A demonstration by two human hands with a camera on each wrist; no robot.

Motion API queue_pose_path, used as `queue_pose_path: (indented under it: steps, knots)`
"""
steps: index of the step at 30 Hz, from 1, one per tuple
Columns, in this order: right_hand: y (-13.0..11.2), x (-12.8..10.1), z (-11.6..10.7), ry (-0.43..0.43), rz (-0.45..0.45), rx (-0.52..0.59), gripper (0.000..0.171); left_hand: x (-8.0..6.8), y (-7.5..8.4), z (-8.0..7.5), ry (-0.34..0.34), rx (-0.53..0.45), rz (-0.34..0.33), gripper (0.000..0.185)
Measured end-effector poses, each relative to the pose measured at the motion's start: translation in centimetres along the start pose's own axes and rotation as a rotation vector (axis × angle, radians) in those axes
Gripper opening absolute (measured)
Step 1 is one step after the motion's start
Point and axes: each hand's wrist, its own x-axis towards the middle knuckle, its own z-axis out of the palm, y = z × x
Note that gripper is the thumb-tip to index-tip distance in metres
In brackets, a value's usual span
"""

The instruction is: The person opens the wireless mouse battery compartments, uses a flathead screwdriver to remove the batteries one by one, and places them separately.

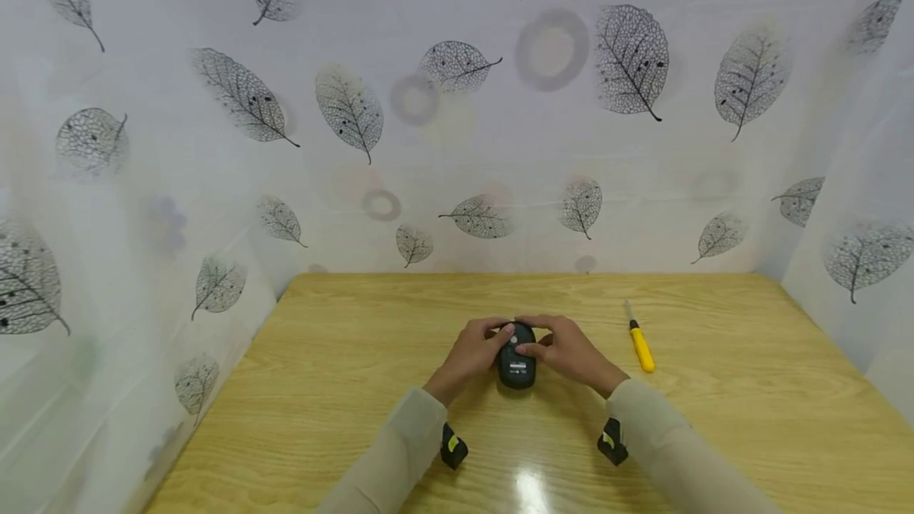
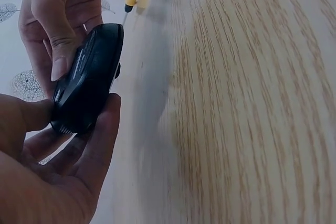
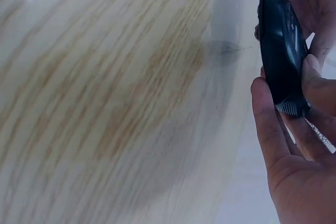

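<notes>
Both hands are gripping a black computer mouse (image 1: 516, 357), which is sitting underside up near the middle of the wooden table (image 1: 357, 387). The left hand (image 1: 470, 353) is curling round its left side, and the right hand (image 1: 567, 349) is pinching its right side, thumb lying on the underside. The mouse is smooth, rounded plastic. A yellow-handled utility knife (image 1: 639, 343) is lying to the right, apart from the hands, on the glossy, grained tabletop.

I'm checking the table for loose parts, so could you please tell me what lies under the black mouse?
The black mouse is held by the left hand and right hand over bare wooden table. Its underside faces up; fingers and the mouse itself hide whatever lies directly beneath.
</notes>
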Motion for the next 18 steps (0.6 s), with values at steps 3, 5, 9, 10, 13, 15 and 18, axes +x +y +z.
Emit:
queue_pose_path:
  steps: [3,5,9,10,13,15,18]
  knots:
    - [-0.04,0.06,0.10,0.006,0.019,0.002,0.049,-0.03,-0.06,0.10,0.004,-0.003,-0.009,0.040]
    - [-0.09,0.12,0.18,0.010,0.027,0.003,0.049,-0.05,-0.11,0.15,0.007,-0.006,-0.016,0.041]
    - [-0.30,0.26,0.36,0.014,0.051,0.009,0.049,-0.05,-0.25,0.16,0.015,-0.001,-0.017,0.041]
    - [-0.37,0.29,0.39,0.015,0.058,0.011,0.049,-0.04,-0.29,0.14,0.018,0.004,-0.014,0.041]
    - [-0.52,0.34,0.45,0.007,0.059,0.013,0.049,0.02,-0.43,0.08,0.024,0.012,-0.011,0.042]
    - [-0.64,0.34,0.46,0.001,0.065,0.015,0.050,0.05,-0.53,0.03,0.024,0.014,-0.010,0.041]
    - [-0.67,0.28,0.39,-0.013,0.056,0.015,0.052,0.06,-0.63,-0.09,0.016,0.011,-0.009,0.040]
